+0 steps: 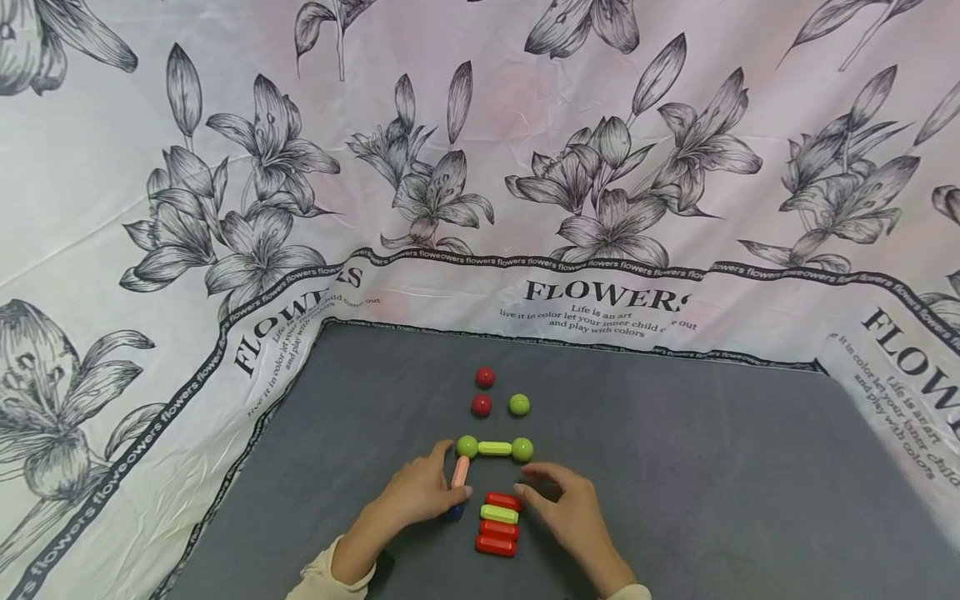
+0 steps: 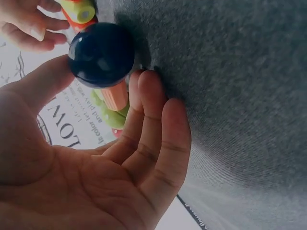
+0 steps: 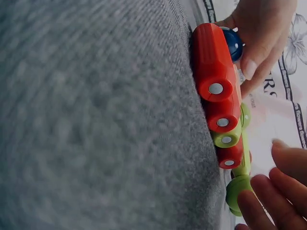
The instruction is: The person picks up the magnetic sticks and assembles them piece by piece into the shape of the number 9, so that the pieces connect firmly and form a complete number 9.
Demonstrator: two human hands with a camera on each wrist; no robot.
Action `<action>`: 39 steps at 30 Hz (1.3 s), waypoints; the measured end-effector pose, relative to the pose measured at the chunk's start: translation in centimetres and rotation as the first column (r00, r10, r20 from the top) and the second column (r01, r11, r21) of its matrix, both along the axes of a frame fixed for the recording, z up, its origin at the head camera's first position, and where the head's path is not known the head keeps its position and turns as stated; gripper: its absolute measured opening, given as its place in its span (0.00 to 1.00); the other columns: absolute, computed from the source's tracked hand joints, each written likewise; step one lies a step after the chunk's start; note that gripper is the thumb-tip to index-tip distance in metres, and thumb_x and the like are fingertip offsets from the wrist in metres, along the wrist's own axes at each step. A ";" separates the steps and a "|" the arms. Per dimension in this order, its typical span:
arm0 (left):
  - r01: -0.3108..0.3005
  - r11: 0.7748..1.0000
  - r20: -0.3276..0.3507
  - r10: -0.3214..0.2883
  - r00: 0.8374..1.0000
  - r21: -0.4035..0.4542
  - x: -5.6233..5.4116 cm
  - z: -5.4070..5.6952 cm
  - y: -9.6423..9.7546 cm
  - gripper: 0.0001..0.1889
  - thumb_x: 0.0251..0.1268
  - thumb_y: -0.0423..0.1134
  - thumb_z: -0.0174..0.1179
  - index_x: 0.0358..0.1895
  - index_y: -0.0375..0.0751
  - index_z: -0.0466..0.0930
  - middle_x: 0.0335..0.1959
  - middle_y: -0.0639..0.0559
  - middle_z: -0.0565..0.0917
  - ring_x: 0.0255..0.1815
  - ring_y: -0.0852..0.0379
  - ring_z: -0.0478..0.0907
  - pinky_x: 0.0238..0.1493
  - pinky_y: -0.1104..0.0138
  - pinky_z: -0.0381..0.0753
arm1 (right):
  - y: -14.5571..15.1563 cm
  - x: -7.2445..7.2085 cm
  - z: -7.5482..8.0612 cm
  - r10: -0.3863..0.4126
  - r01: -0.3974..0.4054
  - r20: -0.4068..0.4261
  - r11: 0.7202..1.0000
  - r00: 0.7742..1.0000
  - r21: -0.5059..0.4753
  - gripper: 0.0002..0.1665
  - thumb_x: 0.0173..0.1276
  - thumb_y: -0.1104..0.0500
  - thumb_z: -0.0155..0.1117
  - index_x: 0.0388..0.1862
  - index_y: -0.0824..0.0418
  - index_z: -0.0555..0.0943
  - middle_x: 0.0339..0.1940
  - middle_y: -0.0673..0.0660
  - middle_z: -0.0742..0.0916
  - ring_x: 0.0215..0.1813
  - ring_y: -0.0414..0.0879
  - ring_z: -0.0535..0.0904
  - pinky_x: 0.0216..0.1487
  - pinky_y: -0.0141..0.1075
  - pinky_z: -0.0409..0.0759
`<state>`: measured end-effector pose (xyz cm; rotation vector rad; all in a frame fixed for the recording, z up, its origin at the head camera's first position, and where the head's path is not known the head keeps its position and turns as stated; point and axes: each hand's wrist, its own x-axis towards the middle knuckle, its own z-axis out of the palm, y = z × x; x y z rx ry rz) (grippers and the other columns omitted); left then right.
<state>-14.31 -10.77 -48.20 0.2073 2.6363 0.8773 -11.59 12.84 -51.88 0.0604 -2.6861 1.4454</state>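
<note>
At the lower centre of the head view, the left hand [image 1: 422, 490] surrounds a navy blue ball [image 2: 101, 55] joined to a salmon-pink rod [image 1: 461, 472]. Its thumb lies against one side of the ball while the other fingers curl round the opposite side, as the left wrist view shows; how firmly they press cannot be told. The rod slants upward from the ball to a left green ball [image 1: 467, 447], beside the raised tip of that hand's index finger. From there a yellow-green connecting rod [image 1: 494, 448] runs across to a right green ball [image 1: 522, 450].

The right hand [image 1: 567, 508] hovers right of centre, holding nothing, its thumb and index finger apart just beside the right end of the top red rod [image 1: 503, 501]. Below that rod, stacked down the frame, lie a yellow-green loose rod [image 1: 499, 514], a middle red rod [image 1: 498, 530] and a bottom red rod [image 1: 496, 546]; silvery discs show on their ends in the right wrist view.

Farther up the grey counter [image 1: 675, 467] sit an upper red ball [image 1: 485, 377], a lower red ball [image 1: 482, 406] and a light green ball [image 1: 519, 405]. White fabric [image 1: 465, 292] printed with lilies fills the upper frame, and cream sleeves [image 1: 330, 575] reach the bottom edge.
</note>
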 end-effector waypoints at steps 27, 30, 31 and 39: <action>0.002 1.000 0.013 -0.003 1.000 0.016 0.3 -0.3 -0.1 0.42 0.62 0.52 0.68 0.73 0.33 0.63 0.22 0.55 0.79 0.20 0.59 0.74 0.22 0.65 0.68 | -0.6 -0.3 -0.9 0.148 -0.151 0.070 0.988 0.986 0.043 0.16 0.57 0.51 0.79 0.44 0.51 0.88 0.38 0.46 0.89 0.40 0.35 0.82 0.39 0.29 0.79; 0.014 1.000 0.004 -0.014 1.000 0.017 0.3 -0.3 -0.2 0.42 0.62 0.52 0.68 0.73 0.33 0.62 0.21 0.55 0.79 0.19 0.59 0.74 0.21 0.65 0.68 | -0.6 -0.3 -0.9 0.147 -0.151 0.074 0.988 0.986 0.046 0.15 0.57 0.52 0.78 0.43 0.51 0.88 0.38 0.46 0.89 0.39 0.35 0.82 0.39 0.29 0.79; 0.017 1.000 -0.002 -0.017 1.000 0.015 0.4 -0.3 -0.2 0.42 0.62 0.52 0.68 0.73 0.33 0.62 0.22 0.55 0.78 0.19 0.59 0.74 0.22 0.65 0.68 | -0.6 -0.3 -0.9 0.147 -0.151 0.074 0.987 0.986 0.047 0.15 0.57 0.52 0.78 0.43 0.50 0.88 0.38 0.46 0.89 0.39 0.35 0.82 0.39 0.29 0.79; 0.049 0.999 -0.032 -0.049 0.998 -0.001 0.5 0.0 -0.4 0.47 0.54 0.53 0.74 0.73 0.35 0.62 0.28 0.55 0.79 0.25 0.59 0.74 0.29 0.63 0.70 | -0.8 -0.4 -0.8 0.173 -0.177 0.056 0.982 0.983 0.066 0.12 0.60 0.53 0.76 0.43 0.51 0.88 0.38 0.45 0.89 0.38 0.34 0.80 0.38 0.29 0.77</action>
